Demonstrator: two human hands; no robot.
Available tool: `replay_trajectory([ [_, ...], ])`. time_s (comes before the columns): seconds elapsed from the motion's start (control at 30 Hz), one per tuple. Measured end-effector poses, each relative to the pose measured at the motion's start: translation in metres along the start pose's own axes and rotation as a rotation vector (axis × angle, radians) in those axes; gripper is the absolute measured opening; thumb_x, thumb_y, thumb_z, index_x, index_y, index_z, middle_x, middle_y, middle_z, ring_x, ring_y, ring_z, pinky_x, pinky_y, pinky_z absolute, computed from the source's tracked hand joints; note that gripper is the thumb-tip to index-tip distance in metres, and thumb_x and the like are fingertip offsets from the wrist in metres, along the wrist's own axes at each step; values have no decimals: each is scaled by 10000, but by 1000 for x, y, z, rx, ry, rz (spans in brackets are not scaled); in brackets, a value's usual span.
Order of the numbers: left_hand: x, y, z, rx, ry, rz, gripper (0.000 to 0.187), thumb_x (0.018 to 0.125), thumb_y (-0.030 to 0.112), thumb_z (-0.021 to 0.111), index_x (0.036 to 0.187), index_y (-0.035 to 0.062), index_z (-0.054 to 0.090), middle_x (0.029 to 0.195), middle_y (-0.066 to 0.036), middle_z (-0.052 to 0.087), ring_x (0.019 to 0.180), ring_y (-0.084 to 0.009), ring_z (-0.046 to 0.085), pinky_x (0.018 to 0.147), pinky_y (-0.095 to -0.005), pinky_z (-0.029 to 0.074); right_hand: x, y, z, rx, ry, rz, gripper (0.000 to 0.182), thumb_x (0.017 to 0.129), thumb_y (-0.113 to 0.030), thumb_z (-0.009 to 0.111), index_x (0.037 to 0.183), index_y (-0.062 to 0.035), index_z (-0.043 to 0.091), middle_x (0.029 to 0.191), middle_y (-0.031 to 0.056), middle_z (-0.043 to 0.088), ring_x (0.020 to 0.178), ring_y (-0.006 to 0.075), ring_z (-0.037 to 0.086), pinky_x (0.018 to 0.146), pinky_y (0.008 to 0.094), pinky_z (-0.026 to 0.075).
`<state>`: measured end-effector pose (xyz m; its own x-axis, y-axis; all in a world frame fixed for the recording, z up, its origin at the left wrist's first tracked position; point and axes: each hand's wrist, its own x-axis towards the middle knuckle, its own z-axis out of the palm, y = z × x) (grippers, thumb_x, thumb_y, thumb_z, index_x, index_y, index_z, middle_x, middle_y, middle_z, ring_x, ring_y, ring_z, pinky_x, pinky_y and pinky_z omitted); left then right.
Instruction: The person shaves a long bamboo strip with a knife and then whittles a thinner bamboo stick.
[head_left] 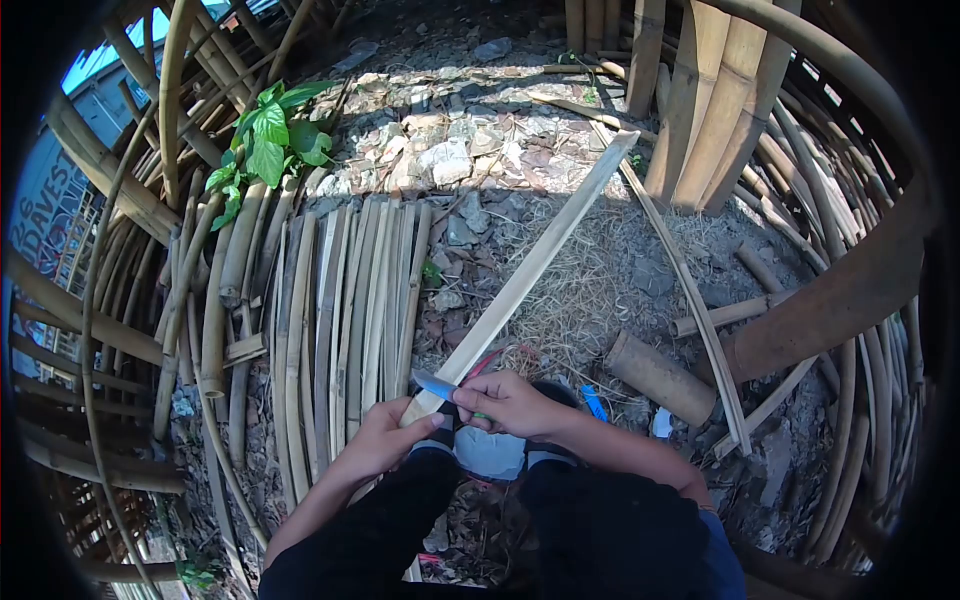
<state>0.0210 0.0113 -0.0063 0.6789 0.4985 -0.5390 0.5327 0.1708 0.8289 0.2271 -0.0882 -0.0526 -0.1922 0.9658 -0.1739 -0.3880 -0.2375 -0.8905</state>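
Note:
A long pale bamboo strip (541, 252) slants from between my hands up to the upper right. Near its lower end, my left hand (385, 440) is closed round the strip. My right hand (507, 404) is closed on the handle of a knife (435, 385), just right of the strip. The knife's blade points left and lies across the strip, close to my left thumb. Part of the handle is hidden in my fingers.
Cut bamboo strips (345, 310) lie side by side at the left. A thick bamboo piece (661, 378) and a blue object (594, 403) are on the ground at the right. Upright bamboo poles (722, 110) stand at the upper right. A leafy plant (268, 140) grows at the upper left.

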Motion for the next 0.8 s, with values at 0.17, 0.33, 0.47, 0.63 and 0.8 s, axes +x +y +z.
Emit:
replay_trajectory([
  [0.17,-2,4,2,66,39,-47,276,953,289,650,959,13,646,613,93,496,464,-2,395,409,-202,287,-2,-5,-9,-32,116,49,364,1006,-327,552,799,-32,606,599,-32,483,500,33,388,463,201,288],
  [0.33,-3,4,1,16,49,-80,364,929,390,668,865,36,613,520,80,436,388,-25,392,353,-215,274,-7,-17,-30,24,261,33,358,1004,-323,558,798,-34,604,588,-29,482,481,32,387,441,207,280],
  [0.47,1,-4,1,-4,36,-77,364,933,390,662,849,41,603,514,85,426,383,-23,381,350,-214,266,-8,0,2,6,134,84,361,1006,-321,555,789,-37,610,586,-44,465,486,34,375,453,205,288],
  [0.63,-5,0,0,-31,39,-122,271,963,284,636,982,14,644,611,109,453,456,9,350,400,-203,236,-7,-9,-23,-49,204,52,344,991,-304,587,795,-25,635,585,-40,483,500,40,401,469,208,298],
  [0.8,-3,4,3,-52,46,-98,302,952,327,645,937,26,627,576,101,440,420,-5,359,375,-207,247,-4,-12,-31,-82,201,-5,321,985,-279,599,810,-14,646,578,-38,482,499,44,406,466,211,296],
])
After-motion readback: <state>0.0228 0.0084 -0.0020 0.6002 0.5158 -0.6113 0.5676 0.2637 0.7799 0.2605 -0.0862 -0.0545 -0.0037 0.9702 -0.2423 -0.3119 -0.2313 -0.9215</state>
